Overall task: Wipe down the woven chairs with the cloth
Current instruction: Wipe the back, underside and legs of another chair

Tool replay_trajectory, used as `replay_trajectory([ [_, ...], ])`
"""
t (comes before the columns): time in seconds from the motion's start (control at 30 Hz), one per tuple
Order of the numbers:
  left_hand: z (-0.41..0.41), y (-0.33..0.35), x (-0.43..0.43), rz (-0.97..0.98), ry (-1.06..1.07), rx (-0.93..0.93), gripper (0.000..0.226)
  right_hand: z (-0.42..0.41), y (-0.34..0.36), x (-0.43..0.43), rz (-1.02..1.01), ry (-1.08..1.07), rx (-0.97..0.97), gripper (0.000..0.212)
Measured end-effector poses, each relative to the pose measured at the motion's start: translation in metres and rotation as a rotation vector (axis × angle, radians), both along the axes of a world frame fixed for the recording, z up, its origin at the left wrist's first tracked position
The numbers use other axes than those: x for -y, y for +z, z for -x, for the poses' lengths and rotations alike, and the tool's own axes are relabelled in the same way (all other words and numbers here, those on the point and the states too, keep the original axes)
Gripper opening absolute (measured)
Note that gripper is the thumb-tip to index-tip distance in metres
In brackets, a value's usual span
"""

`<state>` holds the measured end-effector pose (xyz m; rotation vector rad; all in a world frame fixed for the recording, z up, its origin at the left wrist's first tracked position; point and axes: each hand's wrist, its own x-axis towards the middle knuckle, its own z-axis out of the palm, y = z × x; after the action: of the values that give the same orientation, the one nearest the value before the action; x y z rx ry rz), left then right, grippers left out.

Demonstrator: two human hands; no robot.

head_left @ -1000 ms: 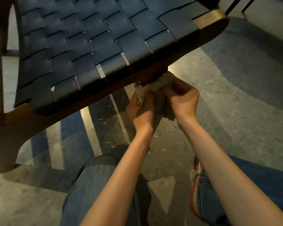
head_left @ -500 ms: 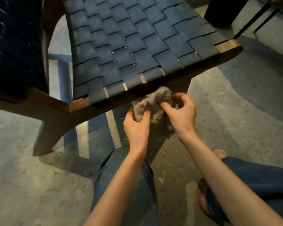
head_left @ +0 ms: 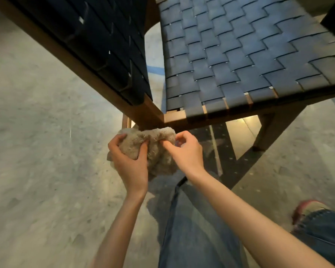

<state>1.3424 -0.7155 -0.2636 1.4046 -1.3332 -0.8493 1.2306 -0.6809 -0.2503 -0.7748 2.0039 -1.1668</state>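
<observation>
Since 0.5 s ago, cloth [head_left: 157,149] and both hands have shifted left along the front rail to the corner where two woven chairs meet.
Cloth is bunched just below the wooden frame corner [head_left: 143,111]; contact cannot be told. Left hand [head_left: 129,161]: fingers curled round the cloth's left side. Right hand [head_left: 186,151]: thumb and forefinger pinch its top edge. Left chair [head_left: 108,45] and right chair [head_left: 240,60] overhang above. Jeans [head_left: 191,229] and shoe [head_left: 307,208] are on the speckled floor [head_left: 37,151].
</observation>
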Motion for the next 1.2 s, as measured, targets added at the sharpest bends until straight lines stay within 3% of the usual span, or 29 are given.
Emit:
replay_trajectory([
  [0.17,-0.031,-0.005,0.035,0.095,-0.123,0.199,0.035,-0.031,-0.017,0.021,-0.078,-0.203,0.345,0.017],
  [0.33,-0.031,-0.009,0.054,0.135,-0.293,0.145,0.039,-0.046,-0.035,0.035,-0.059,-0.513,0.604,0.018],
  [0.47,-0.025,-0.017,0.062,0.148,-0.325,0.117,0.04,-0.046,-0.043,0.044,-0.004,-0.486,0.601,0.04],
  [0.63,-0.03,-0.031,0.065,0.117,-0.484,0.167,0.044,-0.048,-0.053,0.041,0.056,-0.466,0.612,0.025],
  [0.73,-0.035,-0.033,0.069,0.167,-0.598,0.214,0.053,-0.045,-0.057,0.042,0.142,-0.46,0.759,0.029],
  [1.03,-0.034,-0.05,0.08,0.239,-0.607,0.316,0.042,-0.057,-0.074,0.054,0.235,-0.32,0.573,0.036],
  [1.2,-0.06,-0.077,0.09,0.128,-0.585,0.443,0.038,-0.07,-0.099,0.073,0.041,-0.108,0.37,0.034],
])
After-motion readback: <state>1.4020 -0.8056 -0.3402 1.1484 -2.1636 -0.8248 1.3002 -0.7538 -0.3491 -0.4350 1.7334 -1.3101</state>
